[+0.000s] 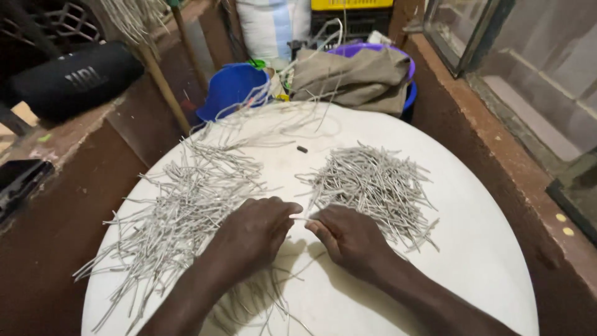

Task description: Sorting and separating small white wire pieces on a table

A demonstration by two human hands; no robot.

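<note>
Thin pale strand (303,218), pinched level

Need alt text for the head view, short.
Left hand and right hand pinch one thin pale strand between them over a round white table. Piles of cut pale strands lie left and right of the hands.

Dim, warm light; bright white table (485,249); edges bend.

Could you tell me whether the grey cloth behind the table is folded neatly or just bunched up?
Bunched up: the grey cloth lies crumpled in loose creases, draped over the purple basin.
</note>
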